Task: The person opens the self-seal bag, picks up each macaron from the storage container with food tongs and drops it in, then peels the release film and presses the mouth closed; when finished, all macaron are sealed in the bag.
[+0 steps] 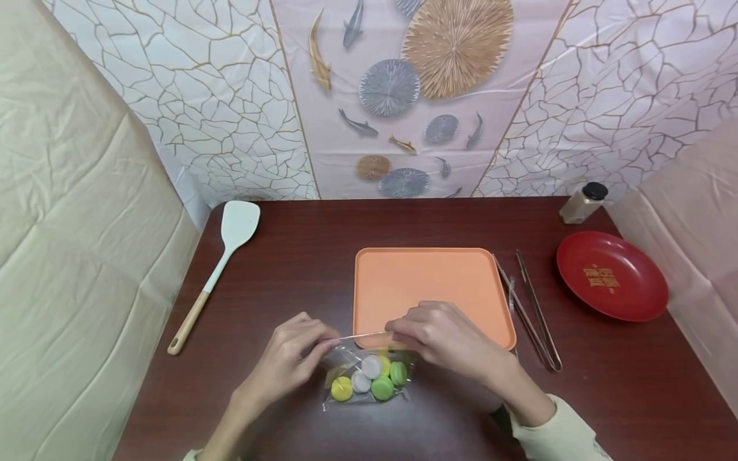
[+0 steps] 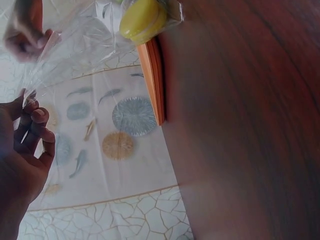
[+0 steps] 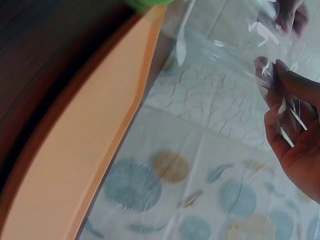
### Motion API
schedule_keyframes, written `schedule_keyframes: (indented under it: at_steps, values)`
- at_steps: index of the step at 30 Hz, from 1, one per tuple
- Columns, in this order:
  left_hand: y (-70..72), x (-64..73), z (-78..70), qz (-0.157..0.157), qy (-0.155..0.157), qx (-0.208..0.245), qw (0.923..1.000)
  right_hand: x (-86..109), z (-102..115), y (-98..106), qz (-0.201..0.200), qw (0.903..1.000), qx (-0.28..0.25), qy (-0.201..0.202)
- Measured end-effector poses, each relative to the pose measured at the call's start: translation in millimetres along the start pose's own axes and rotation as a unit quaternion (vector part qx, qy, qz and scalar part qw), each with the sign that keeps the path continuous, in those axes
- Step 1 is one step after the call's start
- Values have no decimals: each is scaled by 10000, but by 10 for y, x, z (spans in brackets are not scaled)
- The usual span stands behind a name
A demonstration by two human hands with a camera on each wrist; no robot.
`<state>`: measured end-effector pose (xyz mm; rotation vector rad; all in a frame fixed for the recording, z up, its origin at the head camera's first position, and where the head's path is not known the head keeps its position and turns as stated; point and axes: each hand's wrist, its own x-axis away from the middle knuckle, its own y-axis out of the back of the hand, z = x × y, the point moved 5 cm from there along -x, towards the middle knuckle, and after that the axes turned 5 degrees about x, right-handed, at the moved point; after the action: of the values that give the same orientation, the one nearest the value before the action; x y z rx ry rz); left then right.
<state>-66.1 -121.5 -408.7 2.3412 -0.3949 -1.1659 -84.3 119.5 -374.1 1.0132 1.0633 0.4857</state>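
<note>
A clear plastic bag hangs between my two hands, in front of the orange tray in the head view. My left hand pinches the left corner of its top edge, and my right hand pinches the right corner, so the edge is drawn nearly straight. Inside lie several macarons: yellow ones, pale ones and green ones. One yellow macaron shows through the plastic in the left wrist view. In the right wrist view, thin plastic stretches from my right fingertips.
Metal tongs lie along the tray's right side. Further right are a red plate and, behind it, a black-capped jar. A pale spatula with a wooden handle lies at the left. Patterned cloth rises behind the table.
</note>
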Motion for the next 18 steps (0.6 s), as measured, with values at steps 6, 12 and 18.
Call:
schedule_keyframes:
  at_steps: [6, 12, 18]
  values:
    - [60, 26, 26, -18, 125, -98, 9999, 142, -131, 84, -27, 9994, -147, -309]
    - [94, 40, 49, 21, 131, -91, 9999, 207, -182, 114, 153, 9980, -375, -477]
    - [191, 108, 41, 167, 111, -35, 9998, 192, -173, 42, 514, 9912, -1146, -412]
